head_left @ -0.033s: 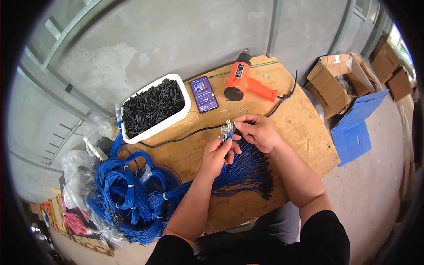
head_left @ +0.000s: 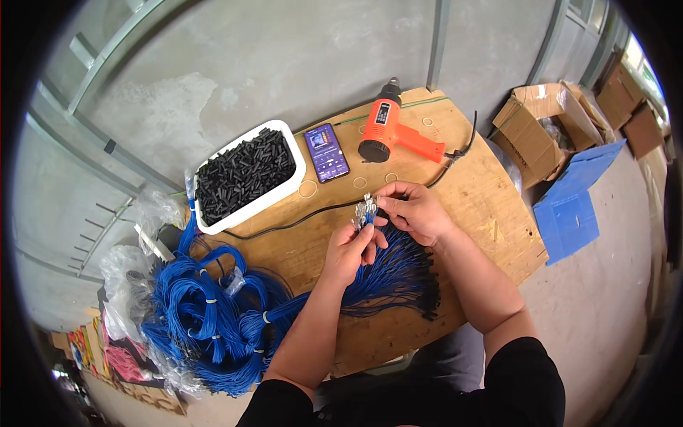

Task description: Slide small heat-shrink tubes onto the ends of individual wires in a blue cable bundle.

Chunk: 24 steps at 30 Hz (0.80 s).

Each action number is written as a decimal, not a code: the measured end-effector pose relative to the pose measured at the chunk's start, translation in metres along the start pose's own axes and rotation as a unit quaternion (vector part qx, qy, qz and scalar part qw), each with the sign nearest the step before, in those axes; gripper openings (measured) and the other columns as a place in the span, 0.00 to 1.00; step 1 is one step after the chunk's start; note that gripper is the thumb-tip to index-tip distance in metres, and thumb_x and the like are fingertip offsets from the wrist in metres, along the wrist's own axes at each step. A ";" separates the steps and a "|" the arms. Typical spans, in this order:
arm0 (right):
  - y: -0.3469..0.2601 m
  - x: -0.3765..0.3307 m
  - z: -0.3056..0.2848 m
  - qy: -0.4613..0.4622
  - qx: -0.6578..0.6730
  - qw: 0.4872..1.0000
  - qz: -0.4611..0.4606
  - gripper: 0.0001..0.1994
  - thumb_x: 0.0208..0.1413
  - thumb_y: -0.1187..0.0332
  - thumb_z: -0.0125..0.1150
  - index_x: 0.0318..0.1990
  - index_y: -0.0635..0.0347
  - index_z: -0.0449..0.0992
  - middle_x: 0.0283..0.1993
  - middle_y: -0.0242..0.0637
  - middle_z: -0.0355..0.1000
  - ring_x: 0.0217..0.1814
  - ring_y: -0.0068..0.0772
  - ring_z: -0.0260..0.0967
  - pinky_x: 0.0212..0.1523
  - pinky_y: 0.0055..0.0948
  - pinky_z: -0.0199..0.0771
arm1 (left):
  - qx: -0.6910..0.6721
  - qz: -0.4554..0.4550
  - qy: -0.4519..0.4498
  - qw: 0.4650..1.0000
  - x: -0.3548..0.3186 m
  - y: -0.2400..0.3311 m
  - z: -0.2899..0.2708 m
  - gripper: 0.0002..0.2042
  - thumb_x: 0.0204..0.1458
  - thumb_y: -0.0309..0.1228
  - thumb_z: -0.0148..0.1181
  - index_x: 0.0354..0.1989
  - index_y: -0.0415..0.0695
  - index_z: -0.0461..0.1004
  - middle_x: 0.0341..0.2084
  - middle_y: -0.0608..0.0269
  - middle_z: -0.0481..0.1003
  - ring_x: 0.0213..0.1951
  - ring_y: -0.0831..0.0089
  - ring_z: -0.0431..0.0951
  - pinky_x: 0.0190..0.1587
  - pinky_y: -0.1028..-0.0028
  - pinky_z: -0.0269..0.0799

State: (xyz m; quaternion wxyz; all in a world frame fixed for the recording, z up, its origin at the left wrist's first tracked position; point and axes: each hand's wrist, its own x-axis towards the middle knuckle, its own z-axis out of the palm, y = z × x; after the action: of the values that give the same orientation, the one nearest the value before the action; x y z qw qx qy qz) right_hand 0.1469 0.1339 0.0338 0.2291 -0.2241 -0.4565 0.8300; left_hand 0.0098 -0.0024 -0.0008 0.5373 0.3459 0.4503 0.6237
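My left hand (head_left: 346,255) is closed around a bunch of blue wires, whose silvery metal terminals (head_left: 366,209) stick up past the thumb. At the right side of that bunch, my right hand (head_left: 418,215) pinches with thumb and forefinger at a terminal. What exactly lies between those fingertips is too small to make out fully. Below both hands, more blue wires (head_left: 390,276) fan out over the wooden table (head_left: 299,245), with black sleeves (head_left: 429,299) on their right ends. Tied coils of blue wire (head_left: 206,306) are heaped at the left, partly behind my left forearm.
A white tub (head_left: 299,173) holds many short black tubes (head_left: 245,169). Beside it lie a phone (head_left: 327,153) and an orange heat gun (head_left: 388,132) with a black cord. Rubber bands (head_left: 307,188) lie about. Cardboard boxes (head_left: 530,135) and a blue panel (head_left: 569,224) stand right of the table.
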 end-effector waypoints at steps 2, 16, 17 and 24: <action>0.002 0.000 -0.004 -0.015 0.011 1.000 -0.015 0.05 0.61 0.74 0.62 0.42 0.65 0.75 0.29 0.30 0.71 0.19 0.11 0.55 0.16 0.13 0.51 | 0.034 -0.004 0.010 0.999 0.000 0.000 0.003 0.13 0.64 0.32 0.54 0.51 0.38 0.73 0.30 0.60 0.78 0.19 0.84 0.68 0.19 0.84 0.60; -0.004 -0.011 0.011 0.040 -0.040 0.994 -0.089 0.08 0.61 0.72 0.62 0.46 0.66 0.77 0.25 0.25 0.68 0.20 0.11 0.55 0.19 0.15 0.53 | 0.101 0.002 0.023 0.995 0.000 -0.002 0.010 0.15 0.68 0.38 0.46 0.48 0.37 0.72 0.29 0.55 0.78 0.18 0.83 0.66 0.19 0.83 0.56; -0.003 -0.009 0.007 0.041 -0.037 0.994 -0.091 0.08 0.61 0.72 0.62 0.46 0.66 0.77 0.25 0.25 0.68 0.20 0.11 0.55 0.19 0.15 0.53 | 0.104 0.002 0.022 0.994 0.000 -0.002 0.009 0.15 0.68 0.38 0.46 0.48 0.37 0.72 0.29 0.55 0.78 0.18 0.83 0.66 0.19 0.83 0.56; 0.001 -0.004 -0.007 -0.093 0.016 0.995 0.038 0.07 0.60 0.71 0.64 0.40 0.65 0.77 0.26 0.28 0.70 0.19 0.11 0.56 0.17 0.15 0.50 | 0.051 0.022 0.009 0.998 0.000 -0.004 0.003 0.19 0.68 0.42 0.46 0.49 0.36 0.71 0.30 0.53 0.78 0.21 0.78 0.70 0.20 0.81 0.60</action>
State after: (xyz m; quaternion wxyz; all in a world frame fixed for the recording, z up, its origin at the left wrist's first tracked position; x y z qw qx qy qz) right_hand 0.1541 0.1357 0.0301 0.1573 -0.1595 -0.4533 0.8627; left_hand 0.0137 -0.0016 -0.0040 0.5014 0.3771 0.4781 0.6147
